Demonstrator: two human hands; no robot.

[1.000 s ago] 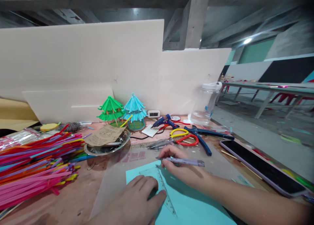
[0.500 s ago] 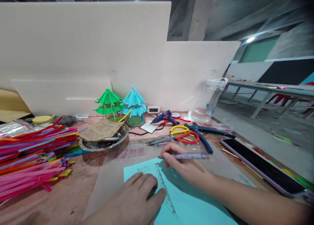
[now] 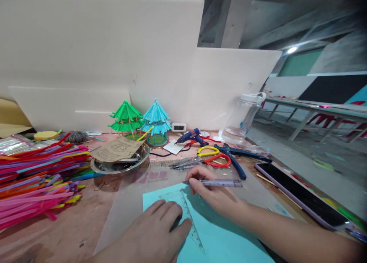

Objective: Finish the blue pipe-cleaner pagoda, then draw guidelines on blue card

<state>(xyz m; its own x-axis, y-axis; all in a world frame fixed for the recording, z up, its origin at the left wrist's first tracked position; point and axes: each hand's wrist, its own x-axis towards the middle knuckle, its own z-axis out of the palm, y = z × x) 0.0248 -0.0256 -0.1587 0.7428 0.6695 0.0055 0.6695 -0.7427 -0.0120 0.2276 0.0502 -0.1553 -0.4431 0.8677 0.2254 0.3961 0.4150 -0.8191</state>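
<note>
My left hand (image 3: 156,232) presses flat on a clear plastic set square (image 3: 187,221) that lies on a light blue sheet of paper (image 3: 218,236). My right hand (image 3: 209,192) grips a purple pen (image 3: 222,183), its tip at the top corner of the set square. The paper rests on a clear mat (image 3: 134,194) on the worn tabletop.
A heap of coloured straws (image 3: 34,179) fills the left. A metal bowl (image 3: 122,164), green (image 3: 126,119) and blue (image 3: 156,121) straw pavilions, a glue gun (image 3: 192,137), scissors (image 3: 213,156), pliers (image 3: 235,159), a clear jar (image 3: 242,117) and a dark tablet (image 3: 301,196) lie behind and right.
The view has tipped down and drifted slightly, so everything sits higher and further left. Both hands keep their hold on the set square and pen; the pen has barely shifted.
</note>
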